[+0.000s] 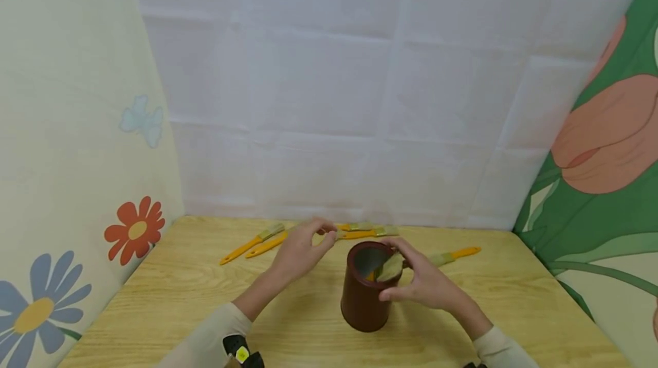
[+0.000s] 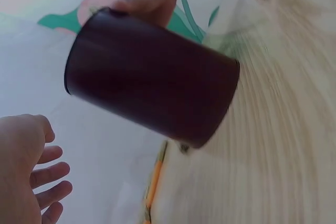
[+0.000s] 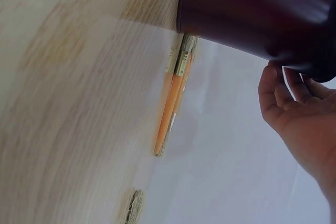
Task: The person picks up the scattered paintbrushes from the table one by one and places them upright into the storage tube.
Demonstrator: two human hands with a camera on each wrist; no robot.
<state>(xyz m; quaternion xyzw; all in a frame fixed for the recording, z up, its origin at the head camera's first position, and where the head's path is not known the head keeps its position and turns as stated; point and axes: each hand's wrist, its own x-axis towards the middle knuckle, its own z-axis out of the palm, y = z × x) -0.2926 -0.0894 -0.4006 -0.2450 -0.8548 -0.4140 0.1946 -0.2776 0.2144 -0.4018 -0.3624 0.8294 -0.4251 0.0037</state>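
Observation:
A dark red cylindrical pot (image 1: 365,305) stands upright on the table. Inside its mouth leans a paintbrush (image 1: 390,268), bristles up and orange handle pointing down into the pot. My right hand (image 1: 424,279) holds the pot at its rim from the right, thumb on the near side and fingers on the far side; in the right wrist view its fingertips (image 3: 273,66) touch the outer wall near the rim. To the left of the pot my left hand (image 1: 300,251) hovers with loosely bent fingers and nothing in them, partly covering a paintbrush (image 1: 267,245) behind it.
Several orange-handled paintbrushes lie along the back: one at far left (image 1: 252,246), others behind the pot (image 1: 360,234). Another paintbrush (image 1: 457,254) lies right of the pot, partly behind my right hand. A white cloth (image 1: 329,99) hangs behind the wooden table (image 1: 195,299), with flowered panels on both sides.

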